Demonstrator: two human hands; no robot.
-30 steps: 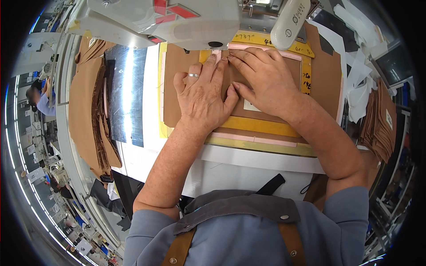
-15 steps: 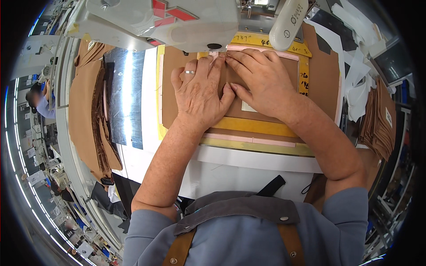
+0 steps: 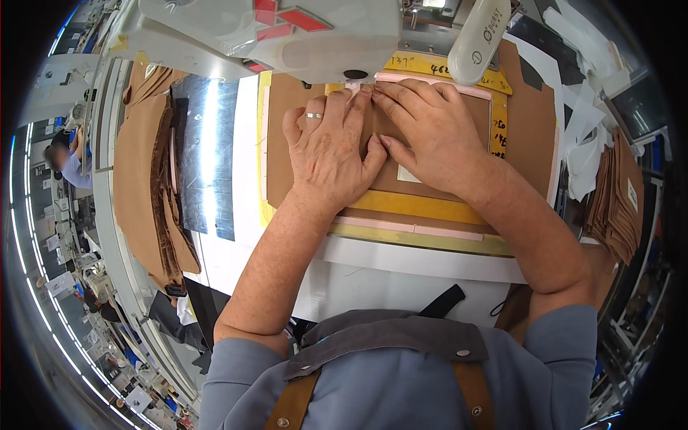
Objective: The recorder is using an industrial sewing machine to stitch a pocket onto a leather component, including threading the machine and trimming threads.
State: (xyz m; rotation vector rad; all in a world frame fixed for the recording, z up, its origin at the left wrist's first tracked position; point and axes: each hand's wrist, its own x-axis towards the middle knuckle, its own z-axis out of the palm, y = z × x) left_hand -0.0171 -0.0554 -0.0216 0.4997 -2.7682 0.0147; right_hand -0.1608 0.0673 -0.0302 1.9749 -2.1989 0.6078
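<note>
Head view, and nearest us is the white tabletop (image 3: pixel 330 290) at 6 o'clock, with the near bar of the yellow frame (image 3: pixel 408 204) just beyond it, running roughly 9 to 3 past the wrists. Then comes the brown cloth (image 3: pixel 530 136), lying flat directly beneath the left hand (image 3: pixel 326 161) and the right hand (image 3: pixel 441 147), its long axis 9 to 3, spreading out past both. A pale patch (image 3: pixel 407 174) on it peeks out at 8 o'clock from the right palm.

Look at those hands: palms down, fingers stretched out and fairly close together, the left set pointing to about 1, the right to between 10 and 11. Thumb tips all but meet, index tips sit just beside each other.

And here's the crux: a short pink strip (image 3: pixel 352 87) right at the left fingertips, 12 o'clock from that palm. Left hand is the nearer; from the right fingertips it lies toward 9. It seems to point 12 to 6, though fingers cover part of it. Pinched or merely pressed? Can't tell from here. Beyond it, at 11, looms the machine head (image 3: pixel 322 43), with a white lever (image 3: pixel 479 43) out at 1.
</note>
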